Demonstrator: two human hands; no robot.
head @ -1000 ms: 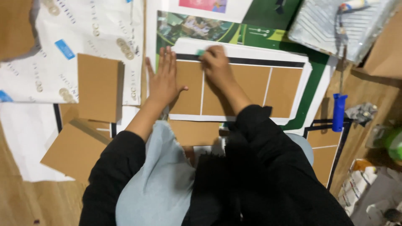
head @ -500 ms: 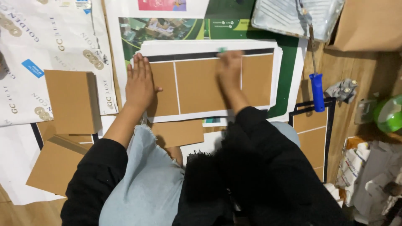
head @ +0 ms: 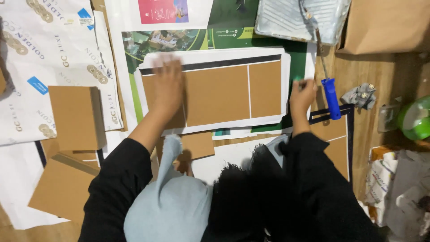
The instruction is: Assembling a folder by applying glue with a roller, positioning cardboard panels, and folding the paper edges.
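Note:
A white sheet [head: 286,85] lies on the floor in front of me with three brown cardboard panels [head: 217,95] stuck on it and a black strip along its top edge. My left hand [head: 168,87] rests flat on the left panel with its fingers spread. My right hand [head: 302,96] is at the sheet's right edge, curled around a small green object [head: 297,79]. It sits just left of a blue roller handle [head: 331,98]. Both of my arms are in black sleeves, and a light blue cloth hangs below my face.
A grey paint tray [head: 304,20] holds the roller at top right. Loose brown cardboard pieces [head: 74,116] lie at left on white printed paper [head: 40,54]. A crumpled grey rag [head: 360,95], a green round object [head: 416,118] and a brown bag [head: 385,24] are at right.
My right hand has slid from the top middle of the sheet to its right edge. My left hand has shifted onto the upper left panel.

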